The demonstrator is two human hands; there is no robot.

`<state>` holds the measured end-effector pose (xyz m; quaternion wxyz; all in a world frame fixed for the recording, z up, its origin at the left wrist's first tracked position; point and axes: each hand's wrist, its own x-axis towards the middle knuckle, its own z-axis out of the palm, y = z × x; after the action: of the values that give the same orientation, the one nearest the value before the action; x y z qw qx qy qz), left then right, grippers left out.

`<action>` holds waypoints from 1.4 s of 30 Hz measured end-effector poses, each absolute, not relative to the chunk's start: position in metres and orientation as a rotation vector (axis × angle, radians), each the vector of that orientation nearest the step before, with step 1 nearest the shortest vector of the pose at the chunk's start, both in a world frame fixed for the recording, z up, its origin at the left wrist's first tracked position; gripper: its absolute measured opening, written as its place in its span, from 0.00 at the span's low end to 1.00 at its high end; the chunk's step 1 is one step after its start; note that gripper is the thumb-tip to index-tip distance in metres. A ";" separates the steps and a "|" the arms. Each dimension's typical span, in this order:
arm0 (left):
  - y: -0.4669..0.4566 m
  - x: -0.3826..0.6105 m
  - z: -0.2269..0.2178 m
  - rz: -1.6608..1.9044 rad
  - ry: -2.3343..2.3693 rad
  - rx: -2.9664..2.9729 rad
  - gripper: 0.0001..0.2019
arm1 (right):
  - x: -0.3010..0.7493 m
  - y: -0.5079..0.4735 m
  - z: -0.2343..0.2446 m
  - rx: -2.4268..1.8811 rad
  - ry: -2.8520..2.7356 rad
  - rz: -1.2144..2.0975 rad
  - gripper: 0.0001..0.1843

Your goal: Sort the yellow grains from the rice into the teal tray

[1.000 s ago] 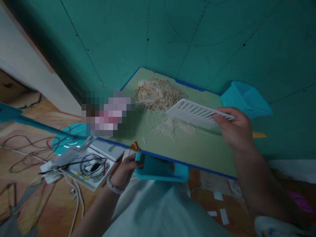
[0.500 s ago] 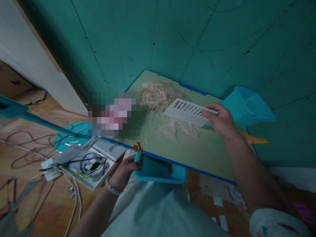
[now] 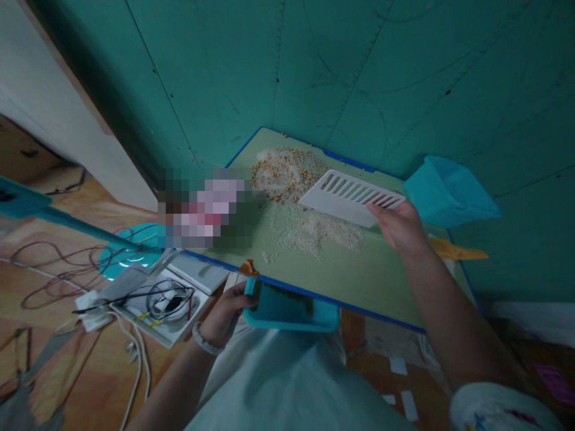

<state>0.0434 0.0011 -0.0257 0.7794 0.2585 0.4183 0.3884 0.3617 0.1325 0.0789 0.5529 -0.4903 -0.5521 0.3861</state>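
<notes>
My right hand (image 3: pixel 399 224) grips the right end of a white slotted plastic scraper (image 3: pixel 344 203), tilted over the table. The scraper's left tip is beside a heap of rice mixed with yellow beans (image 3: pixel 287 173). Nearer me lies a thinner spread of pale rice grains (image 3: pixel 318 233). My left hand (image 3: pixel 233 302) is closed on the left side of a blue plastic tray (image 3: pixel 291 320), held against my front under the table's near edge. Part of the tray's inside is hidden by the table.
The small green table (image 3: pixel 359 278) has a blue rim and stands against a green wall. A turquoise container (image 3: pixel 449 191) sits at its right corner, near an orange-yellow piece (image 3: pixel 458 249). A blurred-out patch covers the left end. Left on the floor are cables and a white box (image 3: pixel 168 308).
My right hand has moved slightly, and the scraper's slotted edge has tipped upward and toward the right. My left hand and the blue tray stay in place.
</notes>
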 end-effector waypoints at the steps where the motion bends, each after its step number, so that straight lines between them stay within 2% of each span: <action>1: 0.001 0.043 -0.025 0.838 0.909 0.551 0.10 | 0.362 0.132 0.080 -1.155 -1.305 0.890 0.15; 8: 0.003 0.045 -0.020 0.842 0.936 0.524 0.09 | 0.371 0.121 0.086 -1.207 -1.340 0.719 0.19; 14: 0.004 0.046 -0.014 0.841 0.949 0.523 0.09 | 0.374 0.112 0.085 -1.329 -1.369 0.626 0.17; 19: 0.004 0.047 -0.018 0.851 0.964 0.537 0.06 | 0.365 0.108 0.079 -1.335 -1.367 0.688 0.16; 25: 0.002 0.044 -0.024 0.846 0.912 0.549 0.10 | 0.359 0.102 0.087 -1.275 -1.392 0.785 0.16; 42: 0.000 0.044 -0.019 0.863 0.930 0.532 0.12 | 0.340 0.124 0.085 -1.248 -1.388 0.968 0.18</action>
<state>0.0440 0.0002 -0.0185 0.7726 0.2456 0.4290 0.3984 0.3404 0.1243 0.0847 0.4963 -0.5154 -0.5732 0.3994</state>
